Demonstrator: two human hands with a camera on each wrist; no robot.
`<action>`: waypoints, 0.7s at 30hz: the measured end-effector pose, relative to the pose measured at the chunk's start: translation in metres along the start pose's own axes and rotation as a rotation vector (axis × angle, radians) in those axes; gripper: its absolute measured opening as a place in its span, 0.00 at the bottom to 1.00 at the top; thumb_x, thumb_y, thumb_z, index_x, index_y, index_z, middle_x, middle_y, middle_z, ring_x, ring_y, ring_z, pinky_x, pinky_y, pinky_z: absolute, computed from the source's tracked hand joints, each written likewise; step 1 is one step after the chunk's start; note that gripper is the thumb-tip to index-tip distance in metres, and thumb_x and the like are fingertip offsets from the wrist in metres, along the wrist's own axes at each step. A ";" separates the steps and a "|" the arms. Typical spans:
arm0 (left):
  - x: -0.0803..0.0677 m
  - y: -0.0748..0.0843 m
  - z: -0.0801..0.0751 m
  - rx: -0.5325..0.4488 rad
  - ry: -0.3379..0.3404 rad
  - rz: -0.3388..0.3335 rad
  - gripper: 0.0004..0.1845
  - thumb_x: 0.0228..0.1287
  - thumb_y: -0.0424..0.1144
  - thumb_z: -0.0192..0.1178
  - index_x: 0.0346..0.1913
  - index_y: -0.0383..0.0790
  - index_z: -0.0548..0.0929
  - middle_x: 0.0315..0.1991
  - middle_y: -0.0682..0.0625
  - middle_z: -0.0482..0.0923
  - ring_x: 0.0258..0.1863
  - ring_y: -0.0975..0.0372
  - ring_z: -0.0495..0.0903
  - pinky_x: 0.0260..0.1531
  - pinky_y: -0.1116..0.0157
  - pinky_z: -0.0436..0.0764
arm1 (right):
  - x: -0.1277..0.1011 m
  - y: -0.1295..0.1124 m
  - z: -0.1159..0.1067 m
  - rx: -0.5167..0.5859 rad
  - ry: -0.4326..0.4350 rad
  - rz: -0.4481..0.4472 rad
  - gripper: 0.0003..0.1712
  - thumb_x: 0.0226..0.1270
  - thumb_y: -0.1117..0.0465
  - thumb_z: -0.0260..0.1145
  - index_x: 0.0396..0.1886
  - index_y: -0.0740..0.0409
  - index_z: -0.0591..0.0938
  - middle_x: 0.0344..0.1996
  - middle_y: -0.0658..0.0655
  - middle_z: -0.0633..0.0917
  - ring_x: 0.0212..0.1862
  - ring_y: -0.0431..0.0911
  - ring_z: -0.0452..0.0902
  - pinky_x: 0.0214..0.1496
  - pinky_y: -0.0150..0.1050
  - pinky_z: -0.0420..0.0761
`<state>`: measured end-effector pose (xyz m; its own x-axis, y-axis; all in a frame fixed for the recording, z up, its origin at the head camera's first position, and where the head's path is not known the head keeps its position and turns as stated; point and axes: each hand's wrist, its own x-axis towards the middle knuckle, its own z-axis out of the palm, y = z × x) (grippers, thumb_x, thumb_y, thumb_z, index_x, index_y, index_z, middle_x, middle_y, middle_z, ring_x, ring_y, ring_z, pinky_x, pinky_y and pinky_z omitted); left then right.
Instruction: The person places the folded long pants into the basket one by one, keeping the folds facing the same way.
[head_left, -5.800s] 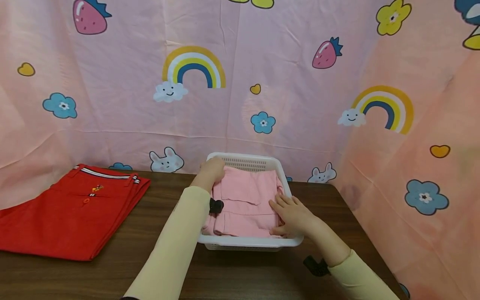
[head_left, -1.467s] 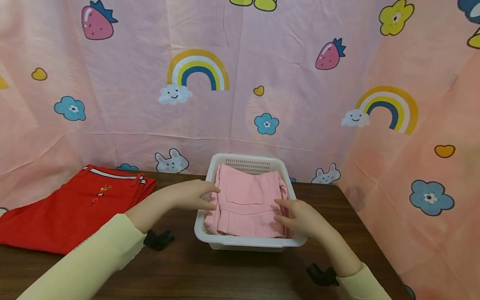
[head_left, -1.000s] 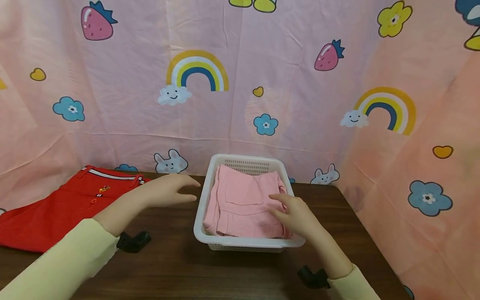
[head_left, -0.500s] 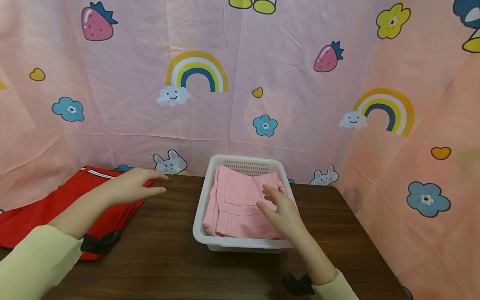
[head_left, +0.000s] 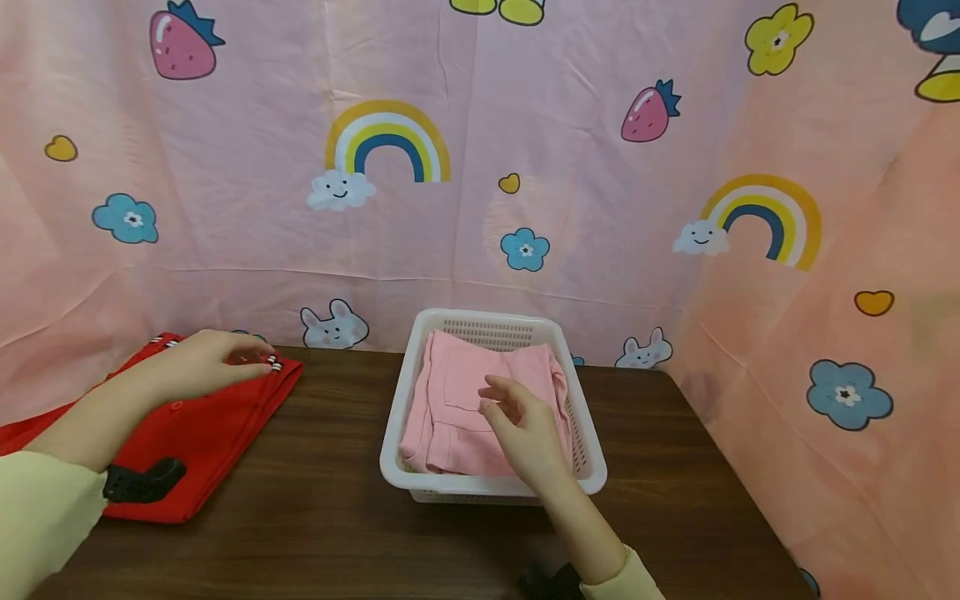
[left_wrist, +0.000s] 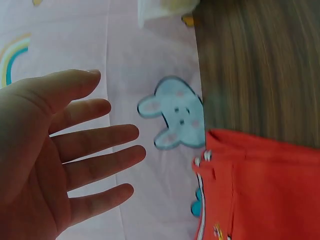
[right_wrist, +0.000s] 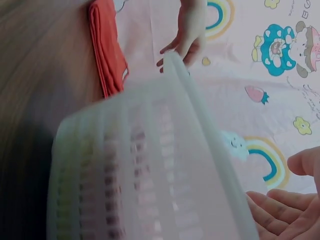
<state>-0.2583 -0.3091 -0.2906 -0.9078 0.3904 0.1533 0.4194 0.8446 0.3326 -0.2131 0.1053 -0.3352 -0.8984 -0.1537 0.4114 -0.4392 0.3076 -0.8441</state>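
On the dark wooden table [head_left: 337, 517], seen from your head camera, your left hand [head_left: 202, 362] hovers at the striped waistband of the folded red trousers [head_left: 202, 433], fingers relaxed and gripping nothing; whether it touches the cloth cannot be told. The trousers lie flat at the table's left end, well apart from the white perforated plastic basket [head_left: 401, 433], likely laid out within easy reach. Your right hand [head_left: 525, 429] hangs over the folded pink garment [head_left: 450, 408], which fills the basket, fingers loosely spread and clasping nothing. A pink cartoon-printed curtain [head_left: 585, 167] closes the scene behind.

Your left wrist camera shows the left palm [left_wrist: 45, 160] open with fingers apart and empty, the red trousers [left_wrist: 265, 190] just beside and below the fingertips, their white-striped waistband edge nearest the hand, a gap between them in this view.

Your right wrist camera looks along the blurred basket wall [right_wrist: 150, 165], close enough to hide the pink garment. Your right fingers [right_wrist: 280, 210] show at the lower corner, straight and holding nothing. Beyond the rim, the left hand [right_wrist: 187, 35] reaches down beside the red trousers [right_wrist: 105, 45].
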 end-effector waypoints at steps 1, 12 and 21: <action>-0.002 -0.005 -0.001 0.005 0.001 -0.015 0.20 0.63 0.43 0.63 0.51 0.32 0.81 0.44 0.44 0.82 0.43 0.49 0.79 0.41 0.49 0.79 | -0.001 -0.001 0.003 0.028 -0.008 -0.002 0.19 0.68 0.62 0.62 0.57 0.62 0.78 0.44 0.56 0.84 0.43 0.45 0.82 0.48 0.40 0.80; -0.031 -0.057 -0.007 0.074 -0.001 -0.155 0.22 0.63 0.45 0.63 0.49 0.28 0.81 0.39 0.43 0.81 0.39 0.48 0.78 0.36 0.48 0.78 | -0.009 -0.014 0.043 0.337 -0.111 0.057 0.17 0.70 0.65 0.59 0.54 0.70 0.78 0.43 0.66 0.83 0.41 0.53 0.83 0.45 0.42 0.81; -0.056 -0.107 -0.011 0.068 0.018 -0.269 0.23 0.61 0.44 0.64 0.44 0.22 0.79 0.40 0.28 0.76 0.38 0.39 0.73 0.32 0.46 0.78 | -0.016 -0.034 0.070 0.590 -0.198 0.248 0.19 0.69 0.60 0.62 0.55 0.66 0.78 0.42 0.64 0.84 0.38 0.59 0.84 0.41 0.49 0.82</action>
<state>-0.2523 -0.4252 -0.3239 -0.9862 0.1428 0.0842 0.1618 0.9399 0.3008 -0.1834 0.0313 -0.3369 -0.9302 -0.3313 0.1578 -0.0939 -0.2007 -0.9751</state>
